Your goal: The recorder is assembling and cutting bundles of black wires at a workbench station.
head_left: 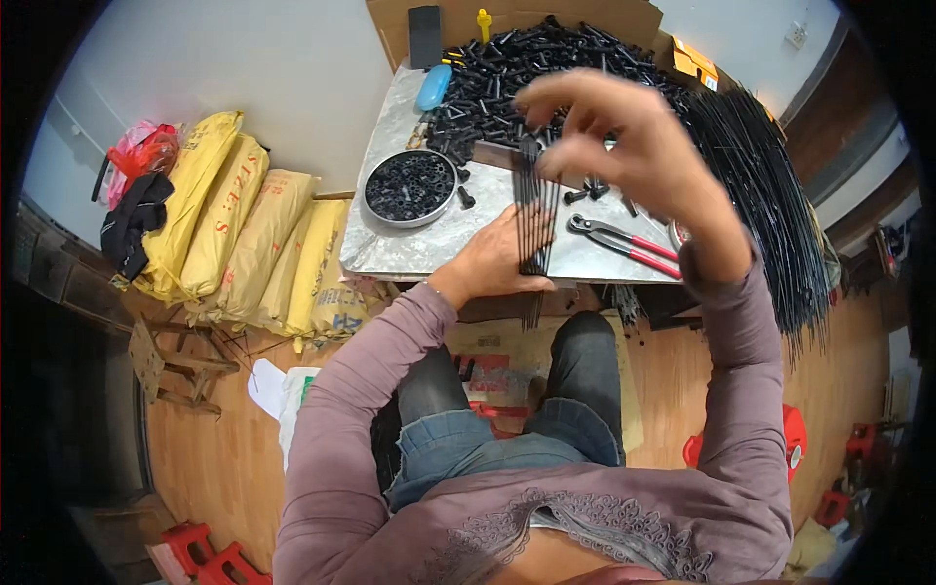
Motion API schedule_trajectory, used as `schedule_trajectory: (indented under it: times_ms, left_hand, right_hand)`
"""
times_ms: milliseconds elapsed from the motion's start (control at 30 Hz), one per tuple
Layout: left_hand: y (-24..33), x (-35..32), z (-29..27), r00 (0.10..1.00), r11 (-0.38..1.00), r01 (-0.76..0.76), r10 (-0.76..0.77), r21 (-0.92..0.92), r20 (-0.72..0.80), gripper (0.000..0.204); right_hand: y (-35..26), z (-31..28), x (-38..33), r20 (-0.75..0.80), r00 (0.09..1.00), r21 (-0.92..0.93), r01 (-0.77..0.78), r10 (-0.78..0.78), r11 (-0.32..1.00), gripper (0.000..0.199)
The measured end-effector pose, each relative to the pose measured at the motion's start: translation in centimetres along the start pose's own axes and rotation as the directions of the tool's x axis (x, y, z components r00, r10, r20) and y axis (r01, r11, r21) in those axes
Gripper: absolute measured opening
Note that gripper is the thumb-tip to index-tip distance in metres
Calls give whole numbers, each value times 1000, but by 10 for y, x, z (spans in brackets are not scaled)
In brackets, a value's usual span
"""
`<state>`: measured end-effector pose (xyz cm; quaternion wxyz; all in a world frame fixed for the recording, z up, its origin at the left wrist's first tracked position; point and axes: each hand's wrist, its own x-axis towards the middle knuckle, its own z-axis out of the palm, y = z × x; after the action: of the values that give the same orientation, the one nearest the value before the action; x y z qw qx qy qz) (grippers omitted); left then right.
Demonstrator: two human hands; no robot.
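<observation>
My left hand (pixel 487 255) is closed around a bundle of thin black rods (pixel 533 210) near the table's front edge. The rods stand roughly upright, with black pieces at their upper ends and their lower ends sticking out beneath the hand. Just above and to the right of those upper ends, my right hand (pixel 629 136) is raised, thumb and forefinger apart, slightly blurred. I see nothing held between them. Behind it spreads a heap of short black plastic parts (pixel 487 88). A round bowl (pixel 395 224) of small black ring-shaped pieces sits to the left, and red-handled pincers (pixel 634 251) lie to the right.
Long black rods (pixel 770 214) lie in a thick bundle over the table's right side. A blue case (pixel 434 88) and a dark box (pixel 425 37) are at the far left corner. Yellow sacks (pixel 234 219) lean against the wall, beside a small wooden stool (pixel 171 361).
</observation>
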<state>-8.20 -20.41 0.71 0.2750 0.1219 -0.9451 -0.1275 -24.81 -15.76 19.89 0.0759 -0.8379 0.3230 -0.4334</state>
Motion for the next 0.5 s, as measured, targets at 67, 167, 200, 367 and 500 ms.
schedule_trajectory:
  times_ms: [67, 167, 200, 367, 500]
  left_hand:
    - [-6, -2, 6, 992, 996, 84, -84, 6, 91, 75]
    - [0, 3, 11, 997, 995, 77, -77, 70, -2, 86]
    - [-4, 1, 13, 997, 988, 74, -72, 138, -15, 96]
    - [-3, 1, 17, 982, 966, 185, -186, 180, -10, 100]
    - [-2, 0, 12, 979, 970, 203, -205, 136, 6, 99]
  right_hand:
    - [32, -29, -2, -121, 963, 113, -227, 240, 967, 13]
    - [140, -64, -45, -284, 864, -430, -502, 415, 750, 16]
    - [162, -61, -65, -194, 828, -550, -536, 527, 640, 18]
    - [211, -56, -128, -80, 741, -709, -512, 667, 484, 20]
    - [214, -52, -122, -7, 821, -811, -339, 571, 477, 15]
